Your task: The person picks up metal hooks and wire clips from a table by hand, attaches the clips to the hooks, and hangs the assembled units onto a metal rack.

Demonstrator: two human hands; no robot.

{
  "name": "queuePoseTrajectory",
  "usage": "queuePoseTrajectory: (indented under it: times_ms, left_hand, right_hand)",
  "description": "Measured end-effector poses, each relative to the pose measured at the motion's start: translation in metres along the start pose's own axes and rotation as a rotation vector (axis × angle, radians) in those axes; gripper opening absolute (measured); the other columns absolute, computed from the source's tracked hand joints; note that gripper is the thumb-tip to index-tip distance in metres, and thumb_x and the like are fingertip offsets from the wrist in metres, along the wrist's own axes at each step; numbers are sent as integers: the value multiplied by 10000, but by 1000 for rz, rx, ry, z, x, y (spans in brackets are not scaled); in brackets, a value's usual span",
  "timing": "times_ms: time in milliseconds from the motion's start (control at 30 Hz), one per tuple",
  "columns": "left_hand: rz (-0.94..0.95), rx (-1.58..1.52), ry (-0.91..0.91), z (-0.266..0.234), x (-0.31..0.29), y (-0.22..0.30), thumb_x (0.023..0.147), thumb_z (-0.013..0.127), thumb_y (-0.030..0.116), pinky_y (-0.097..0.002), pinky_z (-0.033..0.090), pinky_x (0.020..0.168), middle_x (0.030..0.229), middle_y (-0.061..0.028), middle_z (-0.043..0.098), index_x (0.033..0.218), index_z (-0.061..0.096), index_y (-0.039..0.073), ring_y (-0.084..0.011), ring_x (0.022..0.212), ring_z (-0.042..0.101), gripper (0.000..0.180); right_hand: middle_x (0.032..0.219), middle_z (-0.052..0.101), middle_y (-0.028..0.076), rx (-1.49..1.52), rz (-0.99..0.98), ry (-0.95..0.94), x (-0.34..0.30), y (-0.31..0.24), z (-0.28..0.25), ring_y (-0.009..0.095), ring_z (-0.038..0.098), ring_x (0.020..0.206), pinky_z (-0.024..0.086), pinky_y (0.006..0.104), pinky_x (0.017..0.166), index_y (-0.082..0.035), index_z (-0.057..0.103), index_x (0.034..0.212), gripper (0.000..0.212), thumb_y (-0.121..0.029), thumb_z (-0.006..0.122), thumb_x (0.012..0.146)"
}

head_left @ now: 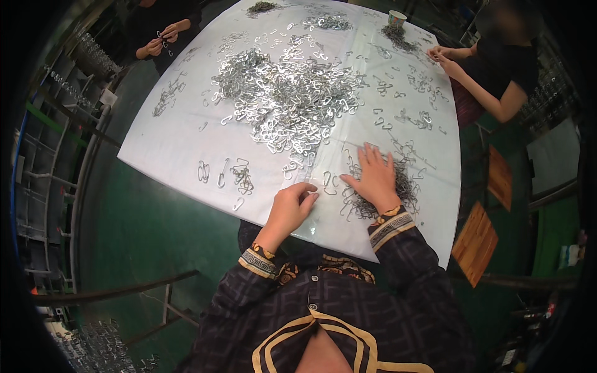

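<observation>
My right hand (376,178) lies spread, palm down, on a pile of thin dark wire hooks (404,186) near the front right of the white-covered table. Its fingers point away from me, and the palm hides part of the pile. My left hand (288,208) rests at the table's front edge with fingers loosely curled. A gap shows between its thumb and forefinger, and I see nothing held there. Between my hands lie a few shiny metal carabiner-like clips (328,179). Beyond them spreads a large heap of similar silvery clips (292,99).
A small cluster of wire pieces (242,177) and a few loose clips lie left of my left hand. A cup (397,18) stands at the far right beside dark wire pieces. Co-workers' hands (163,38) show at the far left and hands (440,55) at the right. Wooden stools (476,244) stand at right.
</observation>
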State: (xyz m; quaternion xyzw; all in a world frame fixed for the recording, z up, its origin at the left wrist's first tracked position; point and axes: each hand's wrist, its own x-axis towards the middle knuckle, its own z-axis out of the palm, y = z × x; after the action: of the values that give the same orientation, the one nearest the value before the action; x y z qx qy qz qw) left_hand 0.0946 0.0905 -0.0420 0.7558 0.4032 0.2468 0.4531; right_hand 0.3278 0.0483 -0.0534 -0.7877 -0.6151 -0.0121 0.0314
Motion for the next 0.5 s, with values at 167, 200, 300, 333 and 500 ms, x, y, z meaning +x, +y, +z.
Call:
queuePoseTrajectory:
  times_ms: [167,200,300,333,500]
  left_hand:
    - [-7,0,0,-13,-11,1,874,646,110,-268,470,595,708,-70,650,1008,659,-12,-99,616,570,182]
    - [8,-11,-2,-13,-11,3,875,643,109,-267,474,605,719,-74,657,1008,660,-12,-100,627,578,181]
    - [-27,36,-44,-16,-9,17,880,635,108,-265,486,633,759,-87,681,1015,661,-14,-112,671,612,184]
    - [-9,10,-5,-15,-10,13,866,642,112,-283,489,624,748,-105,677,997,667,-11,-152,652,620,181]
    - [-14,-54,92,-15,-16,3,840,656,122,-314,497,615,764,-149,683,958,679,-3,-233,646,653,174]
  right_hand:
    - [1453,390,189,-22,270,-107,-14,24,-17,327,328,1363,126,505,1146,-7,440,1374,829,-649,476,852]
    - [1443,401,199,-18,337,-124,-13,28,-22,331,336,1357,129,507,1144,-1,451,1365,814,-640,472,861]
    - [1416,427,218,-4,319,7,-2,42,-20,339,364,1332,142,523,1135,20,471,1341,784,-616,468,883]
    - [1415,428,219,7,288,76,3,42,-22,340,367,1328,144,526,1133,26,468,1341,787,-615,469,884]
    - [1465,357,213,73,86,15,6,-12,-17,337,309,1371,118,533,1140,5,380,1407,822,-603,501,867]
